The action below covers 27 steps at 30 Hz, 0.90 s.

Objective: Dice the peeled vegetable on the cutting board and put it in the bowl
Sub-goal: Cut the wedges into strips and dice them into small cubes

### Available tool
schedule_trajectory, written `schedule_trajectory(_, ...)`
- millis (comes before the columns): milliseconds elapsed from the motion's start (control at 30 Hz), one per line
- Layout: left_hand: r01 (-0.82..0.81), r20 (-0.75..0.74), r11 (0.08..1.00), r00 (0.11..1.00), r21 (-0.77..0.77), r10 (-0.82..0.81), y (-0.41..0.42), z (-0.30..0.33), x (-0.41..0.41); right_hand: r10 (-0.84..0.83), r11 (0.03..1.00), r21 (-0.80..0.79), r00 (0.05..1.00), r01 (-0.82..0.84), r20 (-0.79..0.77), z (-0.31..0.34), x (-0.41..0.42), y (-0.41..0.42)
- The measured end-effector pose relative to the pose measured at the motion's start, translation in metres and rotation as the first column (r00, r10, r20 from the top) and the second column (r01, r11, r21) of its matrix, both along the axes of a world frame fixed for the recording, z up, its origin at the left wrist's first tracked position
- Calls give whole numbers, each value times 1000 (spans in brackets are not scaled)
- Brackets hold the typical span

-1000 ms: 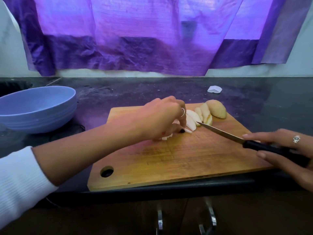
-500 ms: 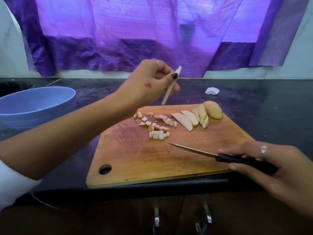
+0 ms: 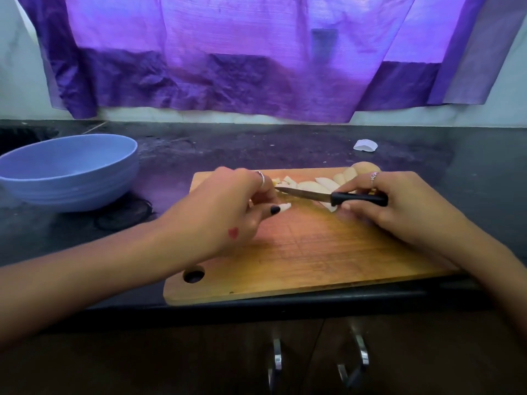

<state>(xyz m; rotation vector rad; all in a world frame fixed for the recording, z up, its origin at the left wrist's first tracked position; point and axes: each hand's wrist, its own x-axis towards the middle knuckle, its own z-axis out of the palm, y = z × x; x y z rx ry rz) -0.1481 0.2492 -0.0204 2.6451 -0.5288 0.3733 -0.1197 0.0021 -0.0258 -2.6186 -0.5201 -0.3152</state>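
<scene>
While the head view looks down on the cutting board [image 3: 313, 252], the left hand [image 3: 228, 212] pinches one pale slice [image 3: 285, 206] between thumb and curled fingers, its long axis running left to right across the board. That slice sits just under the blade of the knife [image 3: 328, 196], which the right hand [image 3: 399, 206] grips by the black handle, fingers wrapped round it, tip pointing left toward the left fingers. Blade and slice lie nearly parallel, so I judge the next cut calls for turning one across the other. The left hand is the nearer to the slice; the right is beside it, with only the knife reaching over.

Counted: one knife, one board, one blue bowl [image 3: 71, 172] well apart to the left on the counter [image 3: 427, 155]. Behind the blade lie several more uncut slices [image 3: 325, 182] fanned against one rounded end piece [image 3: 365, 168], and a few small diced bits [image 3: 282, 181]; exact numbers are hidden by the hands
</scene>
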Motion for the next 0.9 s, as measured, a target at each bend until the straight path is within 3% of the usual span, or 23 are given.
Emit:
schedule_trajectory(167, 17, 86, 995, 996, 100, -26, 0, -13, 10, -54, 998, -8, 998, 55, 45, 6, -30, -13)
schedule_trajectory(333, 17, 63, 996, 998, 92, -23, 15, -13, 3, -8, 998, 61, 988, -1, 154, -11, -74, 5)
schedule_trajectory(433, 23, 39, 998, 999, 61, -25, 32, -11, -9, 19, 1000, 1, 975, -20, 220, -13, -79, 18)
schedule_trajectory(733, 14, 44, 998, 999, -56, -11, 42, -16, -18, 61, 998, -4, 988, -62, 142, -6, -81, 40)
schedule_trajectory(900, 18, -24, 993, 999, -118, -21, 40, -15, -17, 82, 997, -20, 989, -80, 122, -4, -83, 43)
